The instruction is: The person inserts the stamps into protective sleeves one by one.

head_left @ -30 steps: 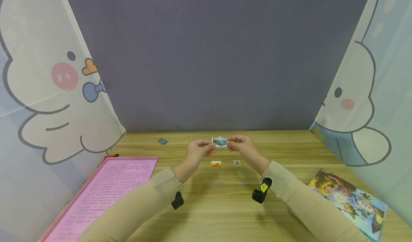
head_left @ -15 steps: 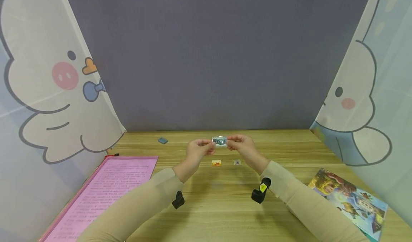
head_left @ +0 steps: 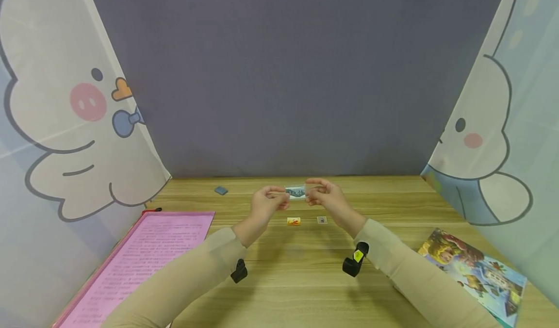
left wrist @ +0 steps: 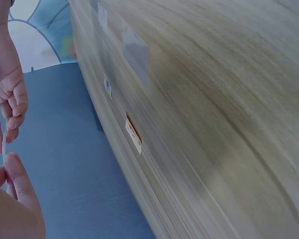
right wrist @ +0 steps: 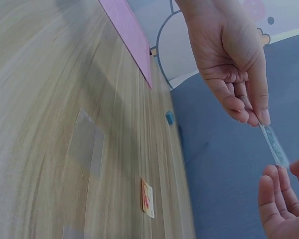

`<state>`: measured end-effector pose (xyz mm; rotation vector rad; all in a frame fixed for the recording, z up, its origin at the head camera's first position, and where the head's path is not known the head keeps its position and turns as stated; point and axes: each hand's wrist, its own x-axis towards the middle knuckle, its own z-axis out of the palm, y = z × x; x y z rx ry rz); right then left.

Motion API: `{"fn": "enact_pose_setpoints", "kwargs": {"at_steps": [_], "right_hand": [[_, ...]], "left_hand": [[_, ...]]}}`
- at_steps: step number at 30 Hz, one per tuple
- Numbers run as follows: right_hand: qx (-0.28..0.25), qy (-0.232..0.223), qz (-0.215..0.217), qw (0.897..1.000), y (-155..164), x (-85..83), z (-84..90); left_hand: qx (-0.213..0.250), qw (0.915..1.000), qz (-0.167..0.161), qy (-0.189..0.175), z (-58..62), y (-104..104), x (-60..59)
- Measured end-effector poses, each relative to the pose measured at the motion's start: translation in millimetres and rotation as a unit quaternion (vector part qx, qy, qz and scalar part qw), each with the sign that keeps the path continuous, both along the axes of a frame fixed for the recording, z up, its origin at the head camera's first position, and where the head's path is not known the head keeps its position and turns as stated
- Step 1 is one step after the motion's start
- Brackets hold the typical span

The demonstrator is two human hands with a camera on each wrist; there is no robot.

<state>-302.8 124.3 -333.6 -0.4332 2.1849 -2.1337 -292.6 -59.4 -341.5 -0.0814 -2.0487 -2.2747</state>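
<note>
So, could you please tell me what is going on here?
A person holds a small printed card above the wooden table. The left grip pinches one end; the right grip is at the other, though whether it pinches is unclear. A yellow-and-red piece and a small square piece lie on the table.

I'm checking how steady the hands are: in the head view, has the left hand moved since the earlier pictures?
Yes, slightly: in the head view the left hand has shifted left, judged against the yellow card.
</note>
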Motion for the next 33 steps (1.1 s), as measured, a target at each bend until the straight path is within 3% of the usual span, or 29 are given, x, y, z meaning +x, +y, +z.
{"fn": "enact_pose_setpoints", "kwargs": {"at_steps": [6, 13, 19, 24, 33], "right_hand": [[0.009, 0.016, 0.029, 0.999, -1, 5.9, 4.4], [0.037, 0.014, 0.022, 0.999, -7, 15.9, 11.9], [0.04, 0.009, 0.02, 0.999, -8, 3.8, -0.7], [0.051, 0.005, 0.021, 0.998, -10, -1.6, -8.8], [0.054, 0.008, 0.056, 0.997, -21, -2.1, -12.9]], "left_hand": [[-0.001, 0.9999, -0.001, 0.013, -0.5, -4, 0.6], [-0.013, 0.9997, -0.02, 0.003, 0.8, -9, 3.4], [-0.037, 0.9981, -0.048, -0.012, 2.9, -17, 4.4], [-0.067, 0.9959, -0.06, -0.005, -2.8, -25, 2.9], [-0.091, 0.9941, -0.057, -0.015, -4.2, -39, 4.0]]}}
